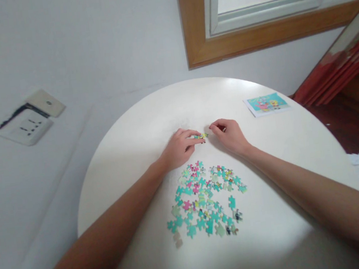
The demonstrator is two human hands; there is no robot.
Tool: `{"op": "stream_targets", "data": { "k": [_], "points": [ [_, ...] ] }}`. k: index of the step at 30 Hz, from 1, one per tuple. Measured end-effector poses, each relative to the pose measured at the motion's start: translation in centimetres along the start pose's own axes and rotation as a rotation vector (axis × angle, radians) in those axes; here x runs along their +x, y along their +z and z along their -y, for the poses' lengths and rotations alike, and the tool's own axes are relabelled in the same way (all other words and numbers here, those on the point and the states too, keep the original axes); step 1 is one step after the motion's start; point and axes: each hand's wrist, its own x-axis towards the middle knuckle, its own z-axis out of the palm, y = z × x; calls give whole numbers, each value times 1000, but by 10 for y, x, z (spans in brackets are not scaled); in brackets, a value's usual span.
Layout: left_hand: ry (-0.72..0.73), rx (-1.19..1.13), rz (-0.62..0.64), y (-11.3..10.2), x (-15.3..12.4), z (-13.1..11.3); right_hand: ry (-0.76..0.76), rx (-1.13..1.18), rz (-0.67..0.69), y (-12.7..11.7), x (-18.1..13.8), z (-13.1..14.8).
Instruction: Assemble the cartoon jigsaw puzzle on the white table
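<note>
Loose puzzle pieces (201, 199), mostly teal: clock centre, spread on a white surface (121, 166).
Small puzzle cluster (202, 136), partly yellow: 12 o'clock.
Left hand (180, 146): between 11 and 12, fingers parted, touching the cluster.
Right hand (229, 134): 1 o'clock, just beside it, fingers curled; grip cannot be told.
Picture sheet (266, 104): 1 o'clock, farther out.

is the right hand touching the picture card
No, the picture card lies apart on the white table, off to the right of the right hand.
</note>
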Motion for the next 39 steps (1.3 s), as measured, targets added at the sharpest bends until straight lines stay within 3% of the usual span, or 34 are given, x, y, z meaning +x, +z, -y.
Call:
{"op": "stream_targets", "data": {
  "k": [8, 14, 17, 21, 26, 39],
  "points": [
    [-16, 15, -22, 2, 0, 3, 37, 54, 141, -6, 7, -1],
    [-24, -11, -27, 1, 2, 2, -167, -17, 662, -51, 4, 43],
    [-35, -22, -32, 1, 2, 2, -226, -156, 806, -67, -16, 62],
    [-57, -29, -26, 1, 1, 2, -265, -235, 897, -71, -43, 66],
    [-83, -35, -17, 2, 0, 3, -264, -350, 1008, -67, -53, 66],
    [-90, -31, 10, -1, 1, 0, -353, -413, 967, -60, -62, 65]
  ]
}}
